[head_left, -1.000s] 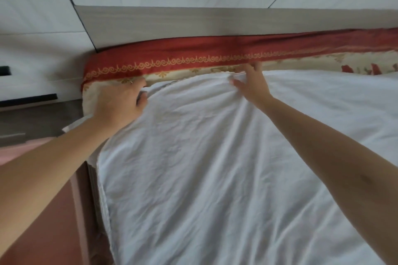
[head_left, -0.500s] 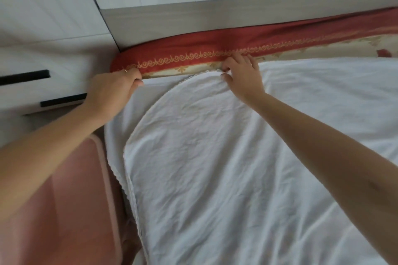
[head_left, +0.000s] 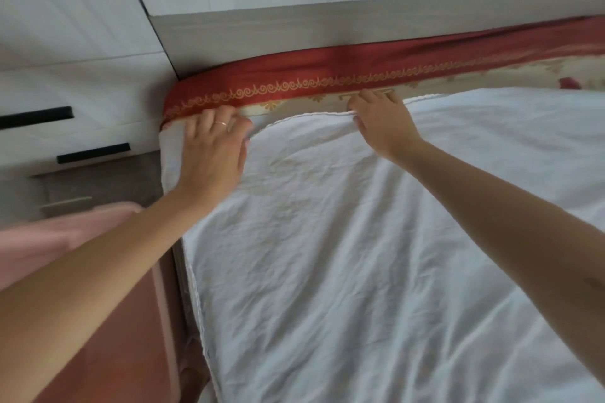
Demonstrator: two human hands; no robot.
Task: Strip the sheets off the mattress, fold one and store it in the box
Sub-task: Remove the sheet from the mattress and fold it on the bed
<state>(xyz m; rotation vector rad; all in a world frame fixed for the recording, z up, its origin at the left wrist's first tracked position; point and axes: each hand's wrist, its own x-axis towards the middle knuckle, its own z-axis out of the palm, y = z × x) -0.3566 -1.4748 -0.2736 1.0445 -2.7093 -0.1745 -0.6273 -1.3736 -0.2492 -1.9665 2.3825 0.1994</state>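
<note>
A wrinkled white sheet (head_left: 343,255) covers the mattress, its scalloped top edge pulled back from the head end. Under it lies a cream sheet with a red, gold-scrolled border (head_left: 327,72), showing along the headboard. My left hand (head_left: 212,147) lies on the white sheet's top-left corner, its fingertips curled over the edge at the red border. My right hand (head_left: 381,121) pinches the white sheet's top edge farther right, thumb under the hem. A pink box (head_left: 65,232) stands on the floor left of the bed, partly hidden by my left arm.
A pale wooden headboard (head_left: 294,26) runs along the top of the bed against a white wall. White drawers with black handles (head_left: 91,154) stand to the left. A narrow strip of floor separates the drawers from the bed.
The view has swung right and closer. My left hand moved from the mattress corner onto the white sheet's corner; my right hand slid right along the top edge, so the hands are farther apart.
</note>
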